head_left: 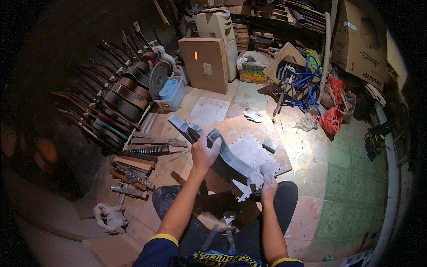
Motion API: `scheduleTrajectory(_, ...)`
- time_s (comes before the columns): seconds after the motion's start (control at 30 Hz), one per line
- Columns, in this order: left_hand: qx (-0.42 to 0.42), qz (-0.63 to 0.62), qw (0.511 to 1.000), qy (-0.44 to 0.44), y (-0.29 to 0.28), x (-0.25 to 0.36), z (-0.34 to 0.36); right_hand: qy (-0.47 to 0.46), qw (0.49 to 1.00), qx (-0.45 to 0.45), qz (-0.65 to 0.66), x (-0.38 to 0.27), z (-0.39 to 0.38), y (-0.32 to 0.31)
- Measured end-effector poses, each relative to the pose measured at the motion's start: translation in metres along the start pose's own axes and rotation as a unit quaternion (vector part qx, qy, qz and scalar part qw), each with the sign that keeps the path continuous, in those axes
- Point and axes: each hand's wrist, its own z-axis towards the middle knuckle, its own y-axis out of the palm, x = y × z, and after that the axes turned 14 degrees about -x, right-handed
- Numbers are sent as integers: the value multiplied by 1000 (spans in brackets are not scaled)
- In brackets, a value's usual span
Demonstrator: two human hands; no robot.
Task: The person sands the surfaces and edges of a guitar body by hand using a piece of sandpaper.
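Across my lap a dusty dark guitar body (222,153) is tilted, its wavy grey side turned up. My left hand (205,153) is closed round its upper left part, thumb along the edge. At the lower right end, my right hand (268,189) has its fingers curled near the body; what they hold is hidden, though something dark shows beside them. Below both hands lies a white dusty foam mat (253,151) with a toothed edge, on a brown board (235,127). A small grey block (270,145) rests at the mat's far right edge.
Guitars (129,89) stand in a rack at the left, with several guitar necks (135,167) on the floor nearer me. A clear tub (172,93) and a wooden panel (204,66) are behind. Blue hose (307,84) and a red bag (331,120) lie at the right.
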Motion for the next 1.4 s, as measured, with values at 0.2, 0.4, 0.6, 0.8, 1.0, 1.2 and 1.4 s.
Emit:
scheduleTrajectory(0.2,-6,-45,999,-4,-3,-23,9,14,998,-8,58,24,8,6)
scheduleTrajectory(0.4,-35,-66,997,17,-9,-4,-1,40,998,-24,51,7,2,4)
scheduleTrajectory(0.6,-23,-50,998,16,-6,-36,9,27,998,-32,43,-10,-2,7)
scheduleTrajectory(0.8,-23,-24,999,-7,-6,8,-5,27,994,-20,108,-11,-1,4)
scheduleTrajectory(1.0,-31,-30,999,-13,-10,5,1,55,996,-33,54,11,5,2)
scheduleTrajectory(1.2,-18,-85,996,-21,-8,-11,1,33,998,-21,49,16,4,7)
scheduleTrajectory(1.4,-32,-40,998,-22,-3,13,-17,23,996,-41,71,3,0,5)
